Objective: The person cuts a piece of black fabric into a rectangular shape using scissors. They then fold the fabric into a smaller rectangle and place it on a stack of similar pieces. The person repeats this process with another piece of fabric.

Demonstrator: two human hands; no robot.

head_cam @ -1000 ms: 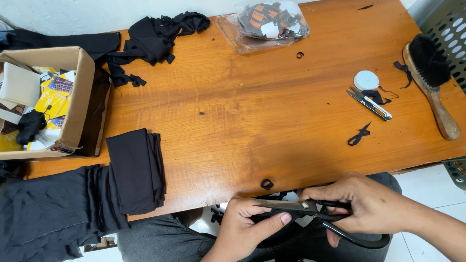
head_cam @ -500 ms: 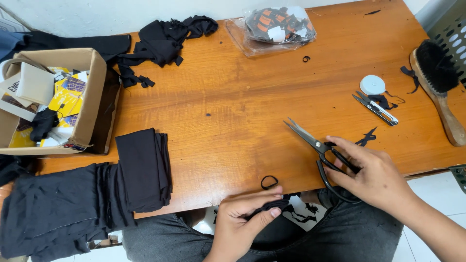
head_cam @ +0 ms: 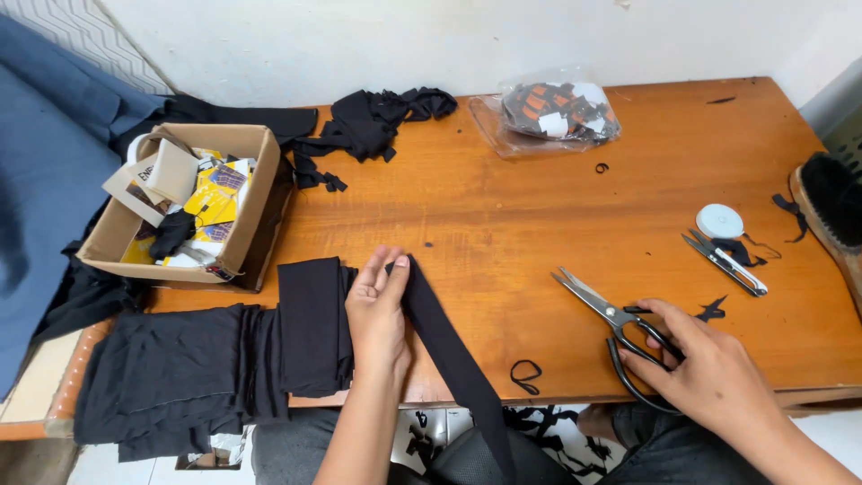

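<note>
At the near edge of the wooden table (head_cam: 503,224), the left hand (head_cam: 377,310) lies palm down with its fingers close together, pressing the top end of a long black fabric strip (head_cam: 453,359) flat against the wood; the strip runs diagonally off the table edge toward the lap. Just left of that hand lies a folded stack of black cloth (head_cam: 310,323), overlapping a wider pile of black fabric (head_cam: 171,377). The right hand (head_cam: 709,373) rests near the table's front edge, fingers curled through the black handles of the scissors (head_cam: 620,323), whose blades lie on the wood pointing up and left. A small black loop (head_cam: 525,373) sits between the 2 hands. Farther back are thread snips (head_cam: 727,262) beside a white round disc (head_cam: 720,221), a cardboard box (head_cam: 238,211) of cards, tangled black scraps (head_cam: 377,121), and a clear bag (head_cam: 557,112).
</note>
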